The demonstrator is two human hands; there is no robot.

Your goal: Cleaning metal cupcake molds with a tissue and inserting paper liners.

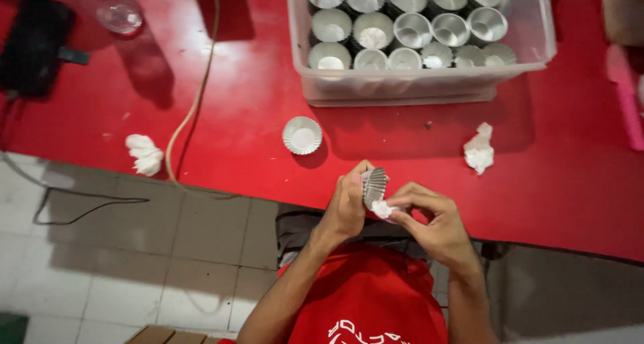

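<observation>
— What is the surface like?

— A glossy red table (235,109), smooth and shiny, its front edge running above a floor of pale square tiles (134,250). A tan cord (194,95) trails across the table and over that edge.

— And on the table?

— A clear plastic bin (429,85) at the far side, packed with small fluted metal cups (412,30), thin and silvery. Just in front of the bin's left corner lies one loose fluted cup (302,135), mouth up. A crumpled white wad (145,154) sits left of that cup, and another wad (479,149) lies in front of the bin's right corner. A clear bottle (117,12) stands far left of the bin.

— The hands?

— Both are at the table's front edge, below the bin. The left hand (347,206) grips a ridged metal cup (374,185) on its side. The right hand (429,220) pinches a white scrap (382,210) against that cup's lower rim, fingers closed on it.
</observation>
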